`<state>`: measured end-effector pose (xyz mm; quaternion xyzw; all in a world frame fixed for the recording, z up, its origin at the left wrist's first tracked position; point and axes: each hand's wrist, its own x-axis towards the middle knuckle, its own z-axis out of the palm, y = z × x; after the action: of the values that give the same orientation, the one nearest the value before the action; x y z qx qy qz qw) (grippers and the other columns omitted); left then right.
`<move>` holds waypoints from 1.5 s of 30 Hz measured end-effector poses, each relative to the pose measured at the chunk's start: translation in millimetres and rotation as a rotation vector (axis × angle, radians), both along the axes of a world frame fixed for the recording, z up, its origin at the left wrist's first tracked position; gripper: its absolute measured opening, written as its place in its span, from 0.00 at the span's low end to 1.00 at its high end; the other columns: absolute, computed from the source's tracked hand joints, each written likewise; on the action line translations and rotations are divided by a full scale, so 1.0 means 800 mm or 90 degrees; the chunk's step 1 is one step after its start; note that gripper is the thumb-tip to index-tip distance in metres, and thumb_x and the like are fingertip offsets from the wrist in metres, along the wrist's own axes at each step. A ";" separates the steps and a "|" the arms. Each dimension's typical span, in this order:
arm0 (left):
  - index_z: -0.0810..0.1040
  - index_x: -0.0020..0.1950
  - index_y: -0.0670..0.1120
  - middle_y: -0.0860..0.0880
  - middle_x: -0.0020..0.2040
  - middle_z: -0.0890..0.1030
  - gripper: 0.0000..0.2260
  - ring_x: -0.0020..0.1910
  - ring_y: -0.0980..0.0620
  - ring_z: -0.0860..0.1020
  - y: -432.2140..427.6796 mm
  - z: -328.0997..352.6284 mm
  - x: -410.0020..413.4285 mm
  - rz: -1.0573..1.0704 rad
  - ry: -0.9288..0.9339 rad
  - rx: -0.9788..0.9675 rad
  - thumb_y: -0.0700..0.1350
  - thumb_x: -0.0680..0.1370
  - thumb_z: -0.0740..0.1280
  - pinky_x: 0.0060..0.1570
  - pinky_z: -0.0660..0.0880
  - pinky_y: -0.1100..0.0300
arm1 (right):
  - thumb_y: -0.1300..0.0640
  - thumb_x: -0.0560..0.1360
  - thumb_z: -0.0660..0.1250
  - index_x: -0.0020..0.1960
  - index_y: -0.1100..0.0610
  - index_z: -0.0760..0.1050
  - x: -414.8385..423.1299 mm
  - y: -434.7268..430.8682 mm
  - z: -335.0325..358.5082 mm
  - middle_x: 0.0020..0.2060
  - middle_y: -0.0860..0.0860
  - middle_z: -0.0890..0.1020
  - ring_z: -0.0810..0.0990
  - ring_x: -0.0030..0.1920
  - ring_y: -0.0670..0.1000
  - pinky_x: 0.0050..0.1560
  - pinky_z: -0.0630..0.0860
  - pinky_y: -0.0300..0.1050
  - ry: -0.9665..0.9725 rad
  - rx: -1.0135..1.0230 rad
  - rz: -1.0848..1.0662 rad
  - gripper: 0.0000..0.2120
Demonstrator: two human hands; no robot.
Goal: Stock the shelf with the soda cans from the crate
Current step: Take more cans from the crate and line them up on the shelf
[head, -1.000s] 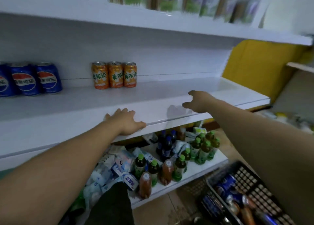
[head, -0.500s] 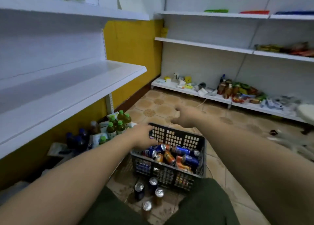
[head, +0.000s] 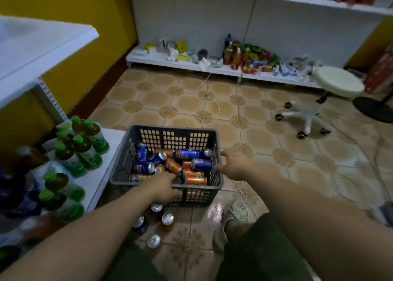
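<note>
Head view, crate area. The crate, a dark plastic one with perforated walls, stands on the tiled floor in front of the person. The soda cans, blue and orange, lie on their sides in a loose pile inside it.

The left hand reaches over the near wall of the crate. Its fingers point forward among the cans, next to an orange can. Its palm side is hidden, so I cannot tell whether it is grasping a can.

The right hand is at the right rim of the crate. Its fingers are loosely extended toward the rim and it is released, holding nothing. I cannot tell whether it touches the rim.

Four loose cans stand upright on the floor just in front of the crate's near wall, beside a shoe.

Head view, surroundings. The white shelf juts in at upper left, above and to the left of the crate. Green-capped bottles stand on a low white ledge beside the crate's left wall.

A thin cable lies on the floor beyond the crate. A wheeled stool stands well apart at right. A low far shelf against the back wall carries mixed small goods.
</note>
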<state>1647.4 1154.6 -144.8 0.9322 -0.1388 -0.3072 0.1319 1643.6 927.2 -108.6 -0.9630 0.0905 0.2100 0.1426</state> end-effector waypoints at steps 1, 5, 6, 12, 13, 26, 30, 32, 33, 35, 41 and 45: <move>0.69 0.70 0.50 0.48 0.68 0.72 0.25 0.63 0.48 0.72 -0.003 -0.016 0.010 0.007 0.015 0.001 0.56 0.76 0.67 0.62 0.71 0.51 | 0.46 0.76 0.66 0.69 0.54 0.69 0.008 -0.003 -0.018 0.63 0.55 0.78 0.77 0.59 0.55 0.56 0.73 0.48 0.011 0.005 -0.003 0.25; 0.65 0.73 0.47 0.47 0.70 0.70 0.29 0.66 0.46 0.71 -0.011 -0.079 0.057 0.043 0.080 -0.009 0.56 0.76 0.67 0.63 0.71 0.52 | 0.47 0.76 0.67 0.65 0.52 0.72 0.052 -0.011 -0.097 0.59 0.53 0.79 0.77 0.56 0.53 0.58 0.75 0.50 0.080 0.058 -0.012 0.20; 0.66 0.73 0.47 0.47 0.70 0.70 0.29 0.66 0.46 0.71 -0.012 -0.096 0.072 0.044 0.088 -0.007 0.57 0.76 0.67 0.63 0.71 0.51 | 0.47 0.76 0.66 0.65 0.52 0.72 0.066 -0.011 -0.119 0.59 0.54 0.79 0.77 0.56 0.54 0.58 0.75 0.50 0.096 0.058 -0.004 0.20; 0.69 0.71 0.49 0.48 0.69 0.71 0.26 0.64 0.46 0.72 -0.022 -0.214 0.163 0.013 0.127 0.020 0.59 0.75 0.65 0.62 0.71 0.48 | 0.44 0.77 0.64 0.68 0.53 0.69 0.150 -0.012 -0.257 0.61 0.54 0.78 0.77 0.58 0.55 0.59 0.73 0.49 0.182 0.087 0.014 0.23; 0.70 0.70 0.49 0.48 0.68 0.73 0.25 0.63 0.46 0.73 -0.026 -0.232 0.175 0.022 0.143 0.008 0.59 0.75 0.65 0.61 0.72 0.49 | 0.44 0.77 0.65 0.68 0.53 0.69 0.162 -0.013 -0.280 0.61 0.54 0.78 0.77 0.58 0.55 0.60 0.73 0.49 0.196 0.097 0.013 0.24; 0.63 0.74 0.47 0.45 0.72 0.68 0.28 0.66 0.45 0.71 -0.074 -0.414 0.245 0.015 0.280 -0.017 0.55 0.77 0.66 0.61 0.70 0.54 | 0.54 0.72 0.72 0.77 0.53 0.49 0.218 -0.020 -0.508 0.70 0.59 0.65 0.69 0.68 0.62 0.68 0.68 0.59 0.325 0.034 0.010 0.43; 0.64 0.74 0.46 0.45 0.70 0.71 0.31 0.64 0.45 0.73 -0.063 -0.419 0.238 0.031 0.300 -0.031 0.52 0.74 0.70 0.64 0.71 0.50 | 0.51 0.69 0.76 0.72 0.55 0.61 0.224 -0.018 -0.500 0.65 0.57 0.71 0.73 0.63 0.60 0.64 0.72 0.56 0.286 0.033 0.015 0.37; 0.68 0.70 0.47 0.47 0.65 0.75 0.28 0.60 0.46 0.76 -0.058 -0.406 0.232 0.053 0.297 -0.051 0.50 0.73 0.72 0.61 0.74 0.50 | 0.48 0.67 0.77 0.71 0.55 0.62 0.222 -0.014 -0.477 0.64 0.55 0.68 0.72 0.63 0.58 0.63 0.72 0.54 0.258 0.100 -0.023 0.39; 0.68 0.70 0.48 0.48 0.64 0.76 0.28 0.58 0.47 0.76 -0.055 -0.396 0.229 0.066 0.292 -0.062 0.49 0.72 0.73 0.59 0.74 0.51 | 0.48 0.66 0.78 0.70 0.54 0.63 0.220 -0.010 -0.463 0.63 0.54 0.66 0.72 0.62 0.58 0.62 0.72 0.53 0.232 0.139 -0.054 0.38; 0.68 0.70 0.49 0.48 0.62 0.76 0.28 0.57 0.48 0.76 -0.050 -0.367 0.221 0.088 0.275 -0.082 0.48 0.73 0.73 0.55 0.74 0.57 | 0.49 0.66 0.78 0.70 0.53 0.63 0.215 0.003 -0.426 0.61 0.52 0.64 0.72 0.61 0.57 0.60 0.73 0.50 0.182 0.204 -0.103 0.38; 0.66 0.69 0.53 0.51 0.61 0.78 0.32 0.59 0.49 0.77 -0.022 -0.263 0.180 0.162 0.233 -0.179 0.50 0.68 0.75 0.61 0.74 0.49 | 0.51 0.65 0.77 0.70 0.50 0.64 0.189 0.047 -0.290 0.57 0.47 0.71 0.74 0.58 0.51 0.57 0.77 0.50 0.048 0.363 -0.154 0.38; 0.64 0.70 0.54 0.56 0.60 0.76 0.34 0.59 0.55 0.75 0.009 -0.168 0.153 0.248 0.148 -0.315 0.47 0.69 0.76 0.61 0.72 0.56 | 0.49 0.64 0.78 0.76 0.49 0.58 0.172 0.089 -0.183 0.65 0.50 0.71 0.74 0.62 0.53 0.59 0.77 0.54 -0.039 0.467 -0.193 0.47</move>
<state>1770.1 1161.6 -279.4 0.8395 -0.0123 -0.3375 0.4257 1780.9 998.6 -255.1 -0.8298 0.1464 0.1758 0.5090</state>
